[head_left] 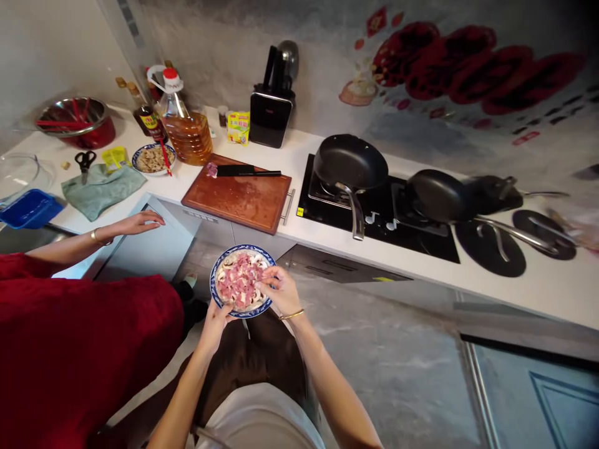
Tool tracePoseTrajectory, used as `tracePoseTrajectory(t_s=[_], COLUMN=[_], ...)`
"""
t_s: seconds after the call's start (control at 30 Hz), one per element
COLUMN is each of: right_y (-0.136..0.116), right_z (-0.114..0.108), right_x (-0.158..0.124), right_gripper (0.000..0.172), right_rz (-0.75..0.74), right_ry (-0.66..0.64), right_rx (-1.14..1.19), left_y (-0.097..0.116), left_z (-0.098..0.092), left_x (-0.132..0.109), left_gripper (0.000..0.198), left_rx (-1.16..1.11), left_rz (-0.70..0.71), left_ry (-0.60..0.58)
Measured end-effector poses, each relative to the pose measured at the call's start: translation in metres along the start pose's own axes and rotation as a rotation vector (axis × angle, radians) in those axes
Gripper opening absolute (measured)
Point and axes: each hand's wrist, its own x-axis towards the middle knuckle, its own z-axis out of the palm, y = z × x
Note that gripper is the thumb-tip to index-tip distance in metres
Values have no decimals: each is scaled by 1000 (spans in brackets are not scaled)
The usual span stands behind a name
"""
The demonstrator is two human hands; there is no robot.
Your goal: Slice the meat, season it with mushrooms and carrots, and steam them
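Observation:
A blue-rimmed plate (216, 269) is held in front of my body, below the counter's edge. Pink pieces of raw meat (239, 280) lie on it, with pale sliced mushrooms (255, 305) around them. My left hand (218, 321) grips the plate's lower left rim, with the thumb on top. My right hand (279, 290) is over the plate's right side, its fingers pinched together at the food. Whatever sits between those fingertips is too small to make out.
A wooden cutting board (238, 198) carries a cleaver (248, 171). Pans (350, 165) stand on the black stove (421, 242). A person in red (93, 349) stands at my left, one hand (143, 221) above an open drawer. Behind are an oil jug (187, 134) and a bowl of chopped food (153, 159).

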Motion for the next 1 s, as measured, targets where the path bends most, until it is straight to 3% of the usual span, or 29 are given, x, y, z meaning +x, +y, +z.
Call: tracePoseTrajectory(t_s=[0.17,0.3,0.4,0.5,0.57,0.7,0.87,1.0], right_y=[9,8,3,0,0,1,5,10], right_z=[-45,-82,-118,-163,-195,-245,-276,-282], right_x=[-49,-72,-93,-120,-140,-178,-197,-199], right_gripper=[36,30,23,36,37,22,23,35], right_rz=[25,-98,-237,-312,-332,-273,-283,-295], right_ry=[63,113,170,95,79,204,341,312], right_rx=[-16,-144,-409,-602,-608,-471,-550,-577], left_y=[-31,-53,-77,-111,-137,-184,-211,-212], left_z=[16,42,71,106,131,172,199,205], left_x=[-28,-46,-60,-71,-80,-102,-122,-124], left_gripper=[68,68,72,74,73,71,65,66], left_rx=[52,94,145,179,190,197,209,220], left_rz=[-48,-54,-62,-96,-129,-204,-203,-180], left_ry=[-48,-84,-100,-153,-184,-226,-244,-223])
